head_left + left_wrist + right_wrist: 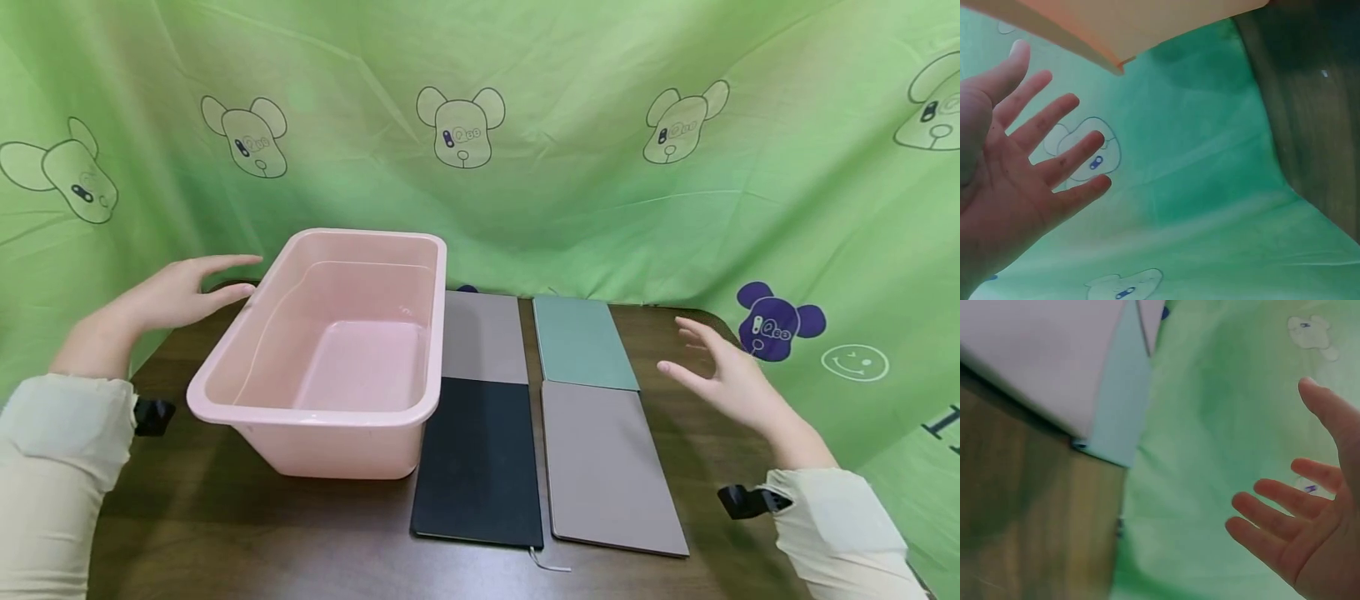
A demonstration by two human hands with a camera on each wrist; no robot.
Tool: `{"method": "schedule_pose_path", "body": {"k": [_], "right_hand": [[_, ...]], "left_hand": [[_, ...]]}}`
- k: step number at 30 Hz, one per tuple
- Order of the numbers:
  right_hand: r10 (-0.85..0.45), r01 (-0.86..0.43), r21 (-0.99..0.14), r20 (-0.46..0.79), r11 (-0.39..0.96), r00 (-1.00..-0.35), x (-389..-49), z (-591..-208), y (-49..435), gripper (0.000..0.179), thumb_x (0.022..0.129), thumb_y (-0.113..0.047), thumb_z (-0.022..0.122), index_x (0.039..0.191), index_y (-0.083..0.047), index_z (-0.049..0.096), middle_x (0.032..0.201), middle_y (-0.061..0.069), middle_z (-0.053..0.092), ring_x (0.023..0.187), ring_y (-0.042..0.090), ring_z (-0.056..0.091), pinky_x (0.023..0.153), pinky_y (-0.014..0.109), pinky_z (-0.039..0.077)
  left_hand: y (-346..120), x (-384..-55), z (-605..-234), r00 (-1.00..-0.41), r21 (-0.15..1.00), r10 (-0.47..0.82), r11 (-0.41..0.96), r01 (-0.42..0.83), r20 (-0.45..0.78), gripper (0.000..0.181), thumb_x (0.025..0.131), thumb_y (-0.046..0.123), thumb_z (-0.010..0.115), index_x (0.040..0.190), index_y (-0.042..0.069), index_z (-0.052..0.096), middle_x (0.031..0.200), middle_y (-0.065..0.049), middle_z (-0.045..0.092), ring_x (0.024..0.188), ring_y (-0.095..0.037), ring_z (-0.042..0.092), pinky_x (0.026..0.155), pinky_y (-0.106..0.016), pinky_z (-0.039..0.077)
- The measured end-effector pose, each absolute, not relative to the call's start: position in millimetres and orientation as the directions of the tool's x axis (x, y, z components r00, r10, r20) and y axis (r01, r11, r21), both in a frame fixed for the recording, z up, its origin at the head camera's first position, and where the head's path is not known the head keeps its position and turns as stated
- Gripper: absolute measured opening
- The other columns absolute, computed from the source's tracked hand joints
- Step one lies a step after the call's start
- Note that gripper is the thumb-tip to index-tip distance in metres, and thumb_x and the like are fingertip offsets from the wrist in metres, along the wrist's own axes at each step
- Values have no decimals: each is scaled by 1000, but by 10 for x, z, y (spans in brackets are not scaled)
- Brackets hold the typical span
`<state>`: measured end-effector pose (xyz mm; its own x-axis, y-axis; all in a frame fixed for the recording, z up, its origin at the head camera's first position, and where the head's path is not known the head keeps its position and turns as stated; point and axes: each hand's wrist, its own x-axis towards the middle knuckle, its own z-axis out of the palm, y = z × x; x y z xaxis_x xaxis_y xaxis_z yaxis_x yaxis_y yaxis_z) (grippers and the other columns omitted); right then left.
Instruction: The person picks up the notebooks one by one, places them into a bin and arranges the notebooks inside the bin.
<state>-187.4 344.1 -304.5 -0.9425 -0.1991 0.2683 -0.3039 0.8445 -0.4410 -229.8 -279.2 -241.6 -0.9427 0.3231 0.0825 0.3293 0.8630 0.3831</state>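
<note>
The left hand (168, 296), at the left of the head view, holds nothing; its fingers are extended and spread just beside the left rim of a pink plastic tub (337, 450). This tub stands left of centre on a dark wood-grain table (285, 542). At right of centre, the right hand (731, 379) is likewise unloaded, its thumb apart from the loosely extended fingers, to the right of four flat notebooks laid in two columns. Nearest the tub, a black notebook (480, 462) lies at lower centre, a pale ribbon bookmark (551, 568) trailing from its near edge, with a grey notebook (483, 333) behind it, partly hidden by the tub. In the other column, a larger-looking taupe notebook (607, 458) lies below a sage-green notebook (585, 342), their edges meeting. A green curtain (525, 208) printed with bear heads fills the upper frame.
</note>
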Motion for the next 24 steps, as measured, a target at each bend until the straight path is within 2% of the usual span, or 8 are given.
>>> {"method": "schedule_pose_path", "body": {"k": [7, 10, 16, 19, 24], "right_hand": [[-222, -230, -557, 82, 798, -971, -1896, -3305, 3525, 73, 92, -28, 60, 146, 0, 20, 135, 37, 39, 116, 53, 47, 93, 57, 43], [-239, -194, -588, 1, 785, -971, -1913, -3403, 3551, 74, 93, -28, 58, 146, 2, 17, 133, 40, 39, 114, 54, 50, 88, 54, 49], [-272, -91, -698, -153, 711, -950, -1925, -3561, 3567, 77, 93, -25, 57, 146, 5, 10, 132, 43, 37, 108, 44, 58, 78, 39, 57], [-278, -25, -741, -220, 671, -935, -1929, -3618, 3563, 80, 93, -24, 58, 146, 5, 7, 133, 44, 33, 108, 41, 58, 79, 41, 57], [-285, 28, -760, -278, 650, -917, -1937, -3673, 3537, 82, 92, -26, 59, 146, 6, 6, 134, 45, 30, 112, 42, 56, 82, 43, 56]], "left_hand": [[-2811, -2272, -2529, -938, 421, 336, 841, 340, 87, 49, 97, 31, 48, 141, 10, 41, 141, -24, 43, 129, -47, 37, 99, -62, 33], [-2815, -2271, -2564, -938, 420, 337, 842, 338, 79, 49, 97, 31, 48, 141, 9, 42, 141, -25, 43, 129, -48, 37, 99, -63, 33], [-2815, -2278, -2607, -938, 440, 339, 832, 337, 76, 49, 98, 31, 46, 141, 8, 42, 139, -25, 45, 127, -49, 39, 97, -63, 34], [-2812, -2285, -2618, -936, 448, 346, 827, 340, 72, 50, 98, 32, 46, 141, 8, 41, 140, -25, 44, 127, -49, 39, 98, -64, 34], [-2812, -2289, -2622, -937, 450, 344, 828, 335, 64, 50, 98, 32, 45, 142, 8, 40, 141, -25, 43, 128, -49, 38, 98, -64, 34]]}}
